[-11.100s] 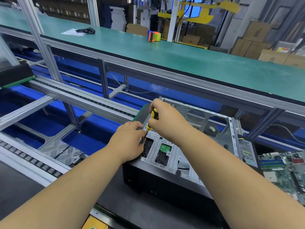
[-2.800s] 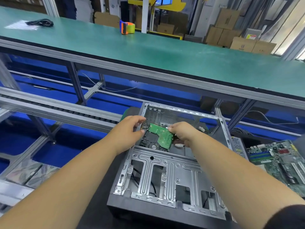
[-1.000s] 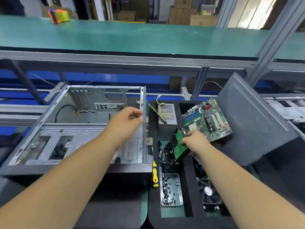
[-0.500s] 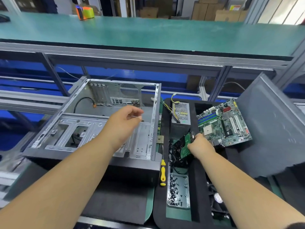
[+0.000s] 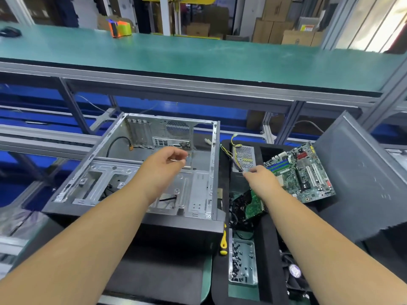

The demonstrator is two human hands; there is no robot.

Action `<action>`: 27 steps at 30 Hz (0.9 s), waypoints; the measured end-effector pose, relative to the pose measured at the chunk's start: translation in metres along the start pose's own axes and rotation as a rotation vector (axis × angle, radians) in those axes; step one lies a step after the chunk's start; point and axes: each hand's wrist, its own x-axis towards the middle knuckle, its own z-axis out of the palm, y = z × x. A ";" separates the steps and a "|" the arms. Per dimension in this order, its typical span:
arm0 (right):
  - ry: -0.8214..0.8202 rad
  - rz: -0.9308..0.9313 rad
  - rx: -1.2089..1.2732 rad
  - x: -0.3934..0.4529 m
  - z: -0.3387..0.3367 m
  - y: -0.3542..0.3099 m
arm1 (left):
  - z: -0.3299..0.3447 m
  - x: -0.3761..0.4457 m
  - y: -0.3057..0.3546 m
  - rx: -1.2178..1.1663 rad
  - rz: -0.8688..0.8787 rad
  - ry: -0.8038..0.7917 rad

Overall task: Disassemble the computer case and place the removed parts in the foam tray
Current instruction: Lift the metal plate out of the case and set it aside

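The open grey computer case [image 5: 214,172] lies on its side at centre left. My left hand [image 5: 164,164] hovers over its inside with fingers loosely curled and nothing in them. To the right of the case is the black foam tray [image 5: 266,238]. In the tray, the hard drive [image 5: 251,205] rests with its green board facing up. My right hand [image 5: 262,181] is just above and behind it, clear of the drive, fingertips near the power supply [image 5: 244,155]. The motherboard [image 5: 304,170] lies in the tray's far right slot.
A yellow screwdriver [image 5: 223,241] lies between case and tray. A clear box of screws [image 5: 242,260] and a fan [image 5: 294,269] sit in the tray's near part. The grey side panel [image 5: 361,177] leans at the right. A green bench [image 5: 198,56] with a tape roll [image 5: 120,28] runs behind.
My right hand carried the hard drive from the case to the tray, set it down and let go, then lifted toward the power supply. My left hand stayed over the case.
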 end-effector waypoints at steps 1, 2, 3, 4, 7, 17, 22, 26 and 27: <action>-0.009 -0.019 0.048 -0.003 0.003 -0.013 | -0.007 0.002 -0.001 0.001 0.004 0.002; -0.020 -0.031 0.101 -0.006 0.008 -0.027 | -0.016 0.005 -0.002 0.002 0.008 0.006; -0.034 -0.035 0.160 -0.009 0.013 -0.041 | -0.025 0.008 -0.003 0.004 0.011 0.013; -0.049 -0.028 0.217 -0.012 0.019 -0.054 | -0.036 0.011 -0.004 0.008 0.012 0.017; -0.096 0.031 0.270 -0.017 0.035 -0.085 | -0.073 0.026 -0.014 0.048 0.023 0.024; -0.003 0.355 0.205 -0.003 0.058 -0.126 | -0.192 0.099 -0.080 0.430 -0.094 0.165; 0.002 0.398 0.101 0.006 0.060 -0.132 | -0.201 0.115 -0.093 0.211 -0.382 -0.072; -0.031 0.440 -0.183 0.017 0.061 -0.136 | -0.195 0.122 -0.095 0.238 -0.324 -0.080; -0.033 0.443 -0.231 0.018 0.062 -0.138 | -0.195 0.122 -0.094 0.256 -0.318 -0.062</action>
